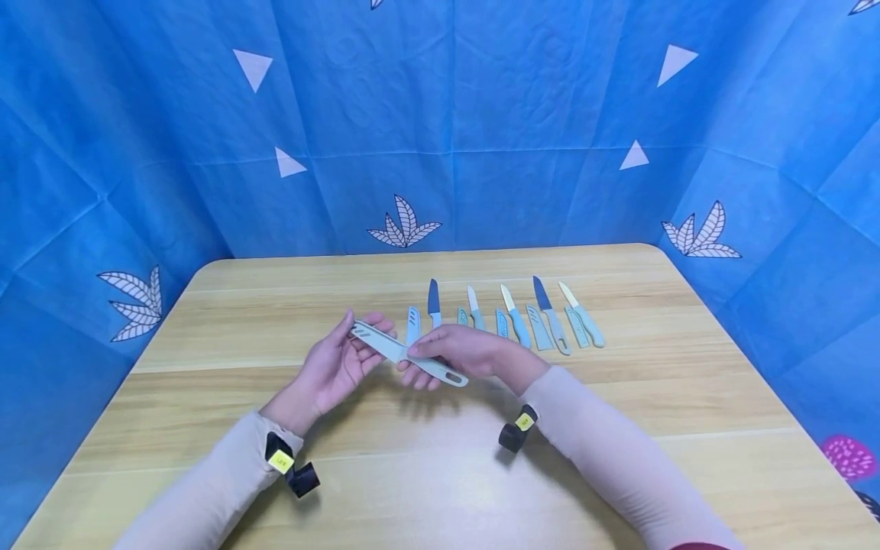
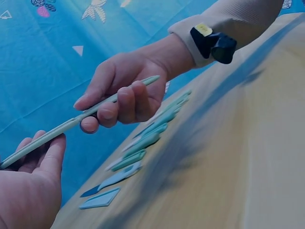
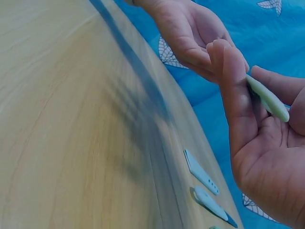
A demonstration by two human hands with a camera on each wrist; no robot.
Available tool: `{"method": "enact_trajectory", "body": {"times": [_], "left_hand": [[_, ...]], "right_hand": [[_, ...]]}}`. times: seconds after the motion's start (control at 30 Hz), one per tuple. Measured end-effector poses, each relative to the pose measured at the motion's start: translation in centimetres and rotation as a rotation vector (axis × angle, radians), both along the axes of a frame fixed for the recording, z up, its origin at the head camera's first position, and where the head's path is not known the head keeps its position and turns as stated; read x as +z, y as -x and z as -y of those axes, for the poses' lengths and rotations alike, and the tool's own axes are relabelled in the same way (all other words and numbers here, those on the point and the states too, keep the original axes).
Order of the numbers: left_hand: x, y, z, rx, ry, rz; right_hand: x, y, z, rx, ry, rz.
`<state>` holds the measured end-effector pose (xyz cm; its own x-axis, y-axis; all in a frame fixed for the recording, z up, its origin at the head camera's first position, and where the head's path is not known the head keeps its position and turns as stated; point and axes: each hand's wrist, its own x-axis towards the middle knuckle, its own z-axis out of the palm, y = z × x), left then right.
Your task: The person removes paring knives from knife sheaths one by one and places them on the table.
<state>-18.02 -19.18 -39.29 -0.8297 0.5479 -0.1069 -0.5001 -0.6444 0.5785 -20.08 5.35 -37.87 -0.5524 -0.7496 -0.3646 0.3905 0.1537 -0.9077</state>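
Observation:
A pale green knife (image 1: 435, 370) with a hole near its handle end is in both hands above the table, its blade inside a slotted sheath (image 1: 376, 341). My right hand (image 1: 474, 350) grips the handle, thumb on top and fingers curled beneath. Palm up, my left hand (image 1: 335, 373) holds the sheath near its far end, with the thumb at the edge and fingers underneath. In the left wrist view the knife handle (image 2: 148, 82) and sheath (image 2: 45, 137) form one straight line between the hands. From the right wrist, only the handle's end (image 3: 272, 102) shows.
Behind the hands, several knives lie in a row beside separate sheaths, among them a dark-bladed knife (image 1: 433, 296), a blue sheath (image 1: 412, 324) and a light-bladed knife (image 1: 583, 315). They rest on a wooden table (image 1: 275, 305). A blue patterned curtain (image 1: 454, 114) surrounds its far edge.

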Motion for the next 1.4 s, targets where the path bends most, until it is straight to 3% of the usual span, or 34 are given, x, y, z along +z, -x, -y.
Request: {"method": "enact_trajectory", "body": {"times": [0.2, 0.43, 0.87, 1.13, 1.4], "left_hand": [[0.0, -0.7, -0.7, 0.018, 0.011, 0.052], [-0.1, -1.0, -1.5, 0.010, 0.029, 0.048], [-0.9, -1.5, -2.6, 0.069, -0.006, 0.093], [-1.5, -1.9, -2.9, 0.085, -0.053, 0.100], [-2.1, -1.9, -3.0, 0.089, -0.032, 0.111]], "right_hand": [[-0.2, -0.3, -0.7, 0.026, -0.005, -0.006], [-0.4, -0.6, -1.3, 0.045, -0.009, 0.047], [-1.3, -0.6, -2.0, 0.035, -0.001, 0.089], [-1.9, -0.9, -2.0, 0.050, -0.018, 0.044], [-2.2, -1.0, -2.1, 0.069, -0.028, 0.019]]}}
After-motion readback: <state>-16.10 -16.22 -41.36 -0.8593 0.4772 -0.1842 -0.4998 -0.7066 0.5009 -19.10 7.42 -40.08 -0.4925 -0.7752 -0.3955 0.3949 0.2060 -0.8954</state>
